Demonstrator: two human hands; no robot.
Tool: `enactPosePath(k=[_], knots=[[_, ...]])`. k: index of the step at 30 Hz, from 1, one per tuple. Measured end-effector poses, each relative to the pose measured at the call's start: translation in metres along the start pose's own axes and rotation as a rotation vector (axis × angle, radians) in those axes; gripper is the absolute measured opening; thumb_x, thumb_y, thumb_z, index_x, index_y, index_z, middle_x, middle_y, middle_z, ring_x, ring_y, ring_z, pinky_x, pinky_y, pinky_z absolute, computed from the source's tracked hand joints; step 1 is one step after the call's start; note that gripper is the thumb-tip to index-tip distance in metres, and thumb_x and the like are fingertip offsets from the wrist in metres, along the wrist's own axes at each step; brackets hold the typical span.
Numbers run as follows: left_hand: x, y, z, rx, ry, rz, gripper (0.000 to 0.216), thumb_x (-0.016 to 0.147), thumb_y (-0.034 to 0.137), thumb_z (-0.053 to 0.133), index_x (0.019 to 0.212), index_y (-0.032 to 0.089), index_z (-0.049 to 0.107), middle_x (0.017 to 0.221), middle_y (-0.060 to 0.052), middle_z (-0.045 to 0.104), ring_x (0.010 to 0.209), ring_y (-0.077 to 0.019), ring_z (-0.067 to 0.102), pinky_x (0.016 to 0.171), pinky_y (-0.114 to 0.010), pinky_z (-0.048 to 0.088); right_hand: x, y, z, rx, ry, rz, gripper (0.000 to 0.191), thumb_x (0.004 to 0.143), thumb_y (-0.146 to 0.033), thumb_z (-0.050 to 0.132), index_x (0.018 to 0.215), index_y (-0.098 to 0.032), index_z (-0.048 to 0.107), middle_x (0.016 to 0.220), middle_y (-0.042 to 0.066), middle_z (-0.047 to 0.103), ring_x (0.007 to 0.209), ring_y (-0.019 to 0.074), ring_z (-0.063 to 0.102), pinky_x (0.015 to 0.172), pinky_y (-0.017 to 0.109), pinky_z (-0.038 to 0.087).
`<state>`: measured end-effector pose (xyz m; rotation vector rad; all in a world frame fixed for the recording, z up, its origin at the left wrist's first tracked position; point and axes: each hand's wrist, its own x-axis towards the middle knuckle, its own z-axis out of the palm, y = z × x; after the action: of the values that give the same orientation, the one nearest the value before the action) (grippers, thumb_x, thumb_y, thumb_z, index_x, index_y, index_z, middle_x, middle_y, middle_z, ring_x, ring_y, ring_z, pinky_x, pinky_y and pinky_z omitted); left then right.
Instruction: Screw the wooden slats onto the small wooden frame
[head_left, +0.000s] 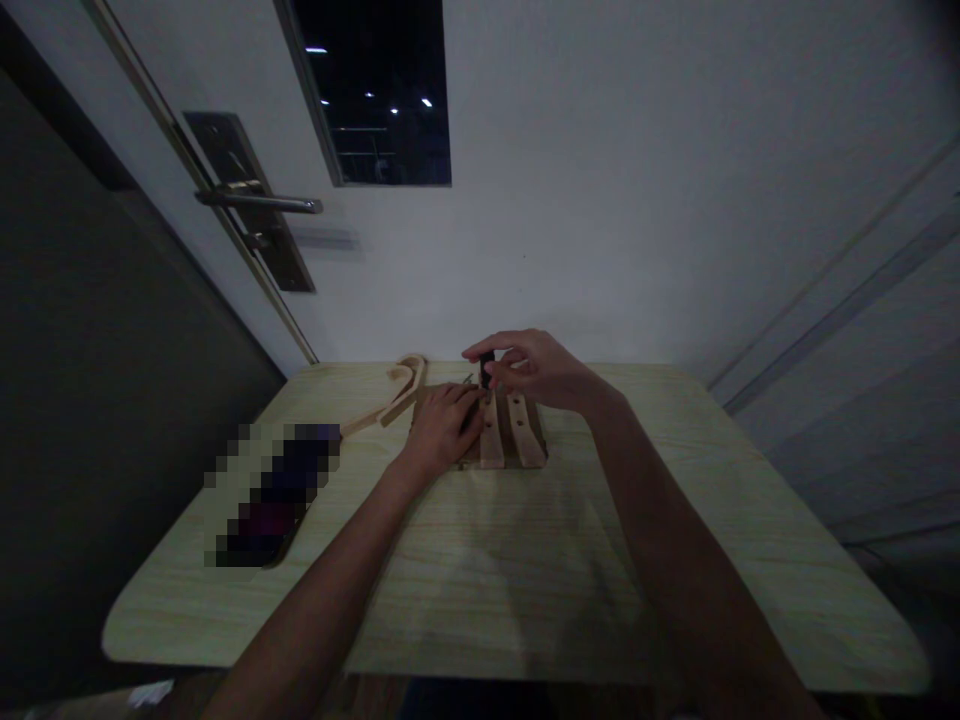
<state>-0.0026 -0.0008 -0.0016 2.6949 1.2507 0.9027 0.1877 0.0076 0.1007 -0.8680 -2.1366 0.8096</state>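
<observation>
A small wooden assembly [512, 432] of upright slats with holes lies at the far middle of the pale wooden table [525, 560]. My left hand [441, 425] rests on its left side, fingers curled and pressing down on the wood. My right hand [529, 368] hovers just above the slats, fingers pinched round a small dark tool [487, 368] that points down at the wood. Curved wooden pieces [397, 392] lie just left of the assembly.
A blurred dark object [274, 492] lies on the table's left part. Behind the table stands a white door with a metal lever handle [259, 202] and a dark window pane [379, 90]. A dark wall lies to the left.
</observation>
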Motion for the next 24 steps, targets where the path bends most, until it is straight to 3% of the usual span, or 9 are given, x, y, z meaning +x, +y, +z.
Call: enactPosePath(k=[7,10,17,21,24], knots=[[0.000,0.000,0.000,0.051,-0.030,-0.005,0.032,0.098,0.030,0.046,0.121,0.014,0.063,0.120,-0.014,0.067,0.112,-0.0294,0.059,0.098,-0.049,0.048,0.002,0.000,0.003,0.027,0.044,-0.010,0.026,0.081,-0.029,0.068,0.103,-0.018,0.074,0.099,0.006,0.073,0.072,0.0120,0.065,0.062,0.023,0.049],[0.000,0.000,0.001,0.067,-0.030,-0.015,0.032,0.097,0.030,0.047,0.121,0.016,0.063,0.122,-0.013,0.067,0.112,-0.0298,0.059,0.097,-0.050,0.048,0.003,-0.001,0.004,-0.011,0.051,0.007,0.027,0.078,-0.035,0.073,0.100,-0.019,0.075,0.090,0.003,0.072,0.059,0.0081,0.058,0.056,0.021,0.044],[0.000,0.001,0.000,0.040,-0.016,-0.011,0.033,0.098,0.029,0.046,0.123,0.016,0.063,0.124,-0.013,0.067,0.116,-0.0292,0.059,0.100,-0.049,0.047,0.007,0.008,0.008,-0.193,0.227,-0.062,0.024,0.077,-0.041,0.074,0.080,-0.017,0.073,0.075,0.001,0.064,0.061,0.0098,0.053,0.062,0.025,0.043],[0.000,0.002,0.000,0.010,-0.015,-0.007,0.035,0.098,0.029,0.046,0.126,0.015,0.061,0.125,-0.014,0.066,0.116,-0.0295,0.058,0.100,-0.050,0.047,0.007,0.011,0.009,-0.159,0.280,-0.089,0.020,0.079,-0.035,0.072,0.082,-0.015,0.070,0.082,0.003,0.066,0.063,0.0103,0.055,0.062,0.025,0.046],[0.001,0.002,-0.001,0.007,-0.018,0.001,0.035,0.098,0.029,0.046,0.125,0.015,0.062,0.125,-0.014,0.066,0.116,-0.0292,0.058,0.101,-0.049,0.047,0.006,0.010,0.009,-0.110,0.240,-0.092,0.016,0.079,-0.027,0.070,0.091,-0.017,0.071,0.092,0.004,0.070,0.068,0.0110,0.059,0.065,0.025,0.049]])
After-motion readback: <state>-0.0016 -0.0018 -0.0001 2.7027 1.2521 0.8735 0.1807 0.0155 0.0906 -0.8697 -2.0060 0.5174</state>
